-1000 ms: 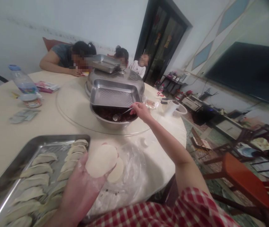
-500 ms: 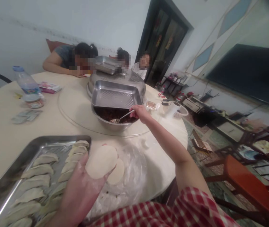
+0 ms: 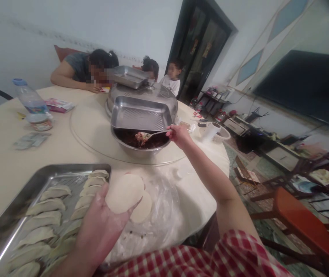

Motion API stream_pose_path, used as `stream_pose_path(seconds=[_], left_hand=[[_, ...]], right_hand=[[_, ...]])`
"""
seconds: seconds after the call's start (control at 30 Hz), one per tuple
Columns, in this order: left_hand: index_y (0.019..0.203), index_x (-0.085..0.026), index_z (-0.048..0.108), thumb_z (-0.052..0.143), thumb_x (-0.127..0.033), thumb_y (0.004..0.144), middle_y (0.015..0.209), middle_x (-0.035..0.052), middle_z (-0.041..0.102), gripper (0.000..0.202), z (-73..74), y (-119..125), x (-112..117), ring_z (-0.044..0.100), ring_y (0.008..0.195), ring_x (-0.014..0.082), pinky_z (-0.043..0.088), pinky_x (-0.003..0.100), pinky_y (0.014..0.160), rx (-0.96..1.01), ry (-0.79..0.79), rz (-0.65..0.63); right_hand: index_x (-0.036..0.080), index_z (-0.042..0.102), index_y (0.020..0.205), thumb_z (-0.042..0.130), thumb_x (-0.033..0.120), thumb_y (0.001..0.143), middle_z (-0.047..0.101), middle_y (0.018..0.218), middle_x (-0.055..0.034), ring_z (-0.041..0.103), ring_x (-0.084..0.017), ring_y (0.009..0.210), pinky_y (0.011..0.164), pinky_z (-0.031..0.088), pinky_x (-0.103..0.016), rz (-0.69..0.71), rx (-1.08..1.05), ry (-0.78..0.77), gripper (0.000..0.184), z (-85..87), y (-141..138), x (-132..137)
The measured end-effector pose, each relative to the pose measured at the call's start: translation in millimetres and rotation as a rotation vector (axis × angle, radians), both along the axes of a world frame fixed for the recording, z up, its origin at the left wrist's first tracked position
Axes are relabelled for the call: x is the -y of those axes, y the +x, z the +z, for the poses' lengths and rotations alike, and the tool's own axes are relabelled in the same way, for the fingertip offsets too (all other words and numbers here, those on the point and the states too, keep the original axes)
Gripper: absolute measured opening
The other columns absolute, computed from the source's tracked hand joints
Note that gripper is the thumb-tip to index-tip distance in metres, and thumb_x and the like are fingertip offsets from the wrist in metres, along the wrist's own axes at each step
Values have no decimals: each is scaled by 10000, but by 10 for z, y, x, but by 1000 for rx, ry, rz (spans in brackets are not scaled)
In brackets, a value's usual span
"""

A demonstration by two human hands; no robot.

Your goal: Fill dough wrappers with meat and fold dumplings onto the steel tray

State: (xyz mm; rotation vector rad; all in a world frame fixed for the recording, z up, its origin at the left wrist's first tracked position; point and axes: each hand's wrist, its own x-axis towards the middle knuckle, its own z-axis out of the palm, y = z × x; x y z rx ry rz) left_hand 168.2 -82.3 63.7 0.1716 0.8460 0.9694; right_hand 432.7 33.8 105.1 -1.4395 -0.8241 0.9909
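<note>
A round dumpling wrapper (image 3: 125, 193) lies across the palm and fingers of my left hand (image 3: 103, 221), its thumb along the near edge. Behind that hand, another wrapper (image 3: 141, 207) rests on a floury plastic sheet (image 3: 164, 204). My right hand (image 3: 178, 135) grips the handle of a spoon (image 3: 155, 134) heaped with minced filling (image 3: 142, 139). The spoon is over a metal bowl (image 3: 141, 152) of dark filling, partly covered by an empty metal tray (image 3: 140, 114). Left of my left hand, folded dumplings (image 3: 43, 220) lie in rows in a large metal tray (image 3: 78, 168).
A domed metal lid (image 3: 164, 96) with a small tray (image 3: 130, 77) on it stands behind the bowl. To the left are a plastic bottle (image 3: 30, 96) and a jar (image 3: 40, 123). A white basket (image 3: 222, 133) sits right. Several people (image 3: 74, 69) are at the far side.
The spoon has come up out of the filling with a heap on it, and my right hand has shifted slightly right. My left hand still holds the wrapper in about the same place.
</note>
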Motion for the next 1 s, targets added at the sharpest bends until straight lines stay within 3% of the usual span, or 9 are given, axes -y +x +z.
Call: stream_pose_path(seconds=[0.1,0.23,0.4,0.53,0.63,0.8,1.0], left_hand=[[1299,-176,579,332,-269,986,1099,147,744,409,78,41,-56,676,1091,308,592,485,848,30,-15,-3],[1201,-72,621,348,-353,993,1068,171,746,443,129,71,-97,681,1076,305,595,449,852,191,-50,-55],[963,-154,696,353,-344,1005,972,71,777,395,119,19,-47,702,1024,243,502,511,1007,371,12,13],[933,-120,696,363,-367,999,1028,125,765,420,106,-51,16,701,1028,291,568,495,905,316,-31,4],[983,-79,685,325,-400,1002,1015,164,760,483,97,-81,53,704,1013,306,603,450,830,322,-28,-4],[1023,-73,671,405,-371,984,1010,162,760,401,57,-101,104,703,1013,308,588,464,868,335,23,-40],[1063,-117,673,378,-362,986,1076,133,746,390,53,-103,126,684,1067,278,582,420,888,222,39,-24]], right_hand=[[176,530,723,477,273,911,572,446,40,434,-62,381,417,298,-181,17,-20,40,218,114,-54,169],[182,564,764,508,339,893,568,472,53,453,-58,411,426,305,-176,117,-45,128,210,153,-239,552],[199,595,778,637,528,783,589,482,50,481,-70,417,404,331,-182,270,-23,230,332,-78,-489,1022],[200,622,777,664,601,758,659,529,15,561,-95,457,438,403,-206,311,66,332,403,-269,-538,1229],[202,649,811,616,565,832,699,587,-9,630,-120,521,492,467,-236,328,231,471,365,-305,-508,1321],[219,677,877,540,407,936,716,661,-19,670,-127,617,557,512,-254,428,453,753,240,-217,-476,1424],[239,676,988,484,278,964,724,706,-32,665,-155,681,618,545,-306,498,655,853,197,-62,-454,1487]])
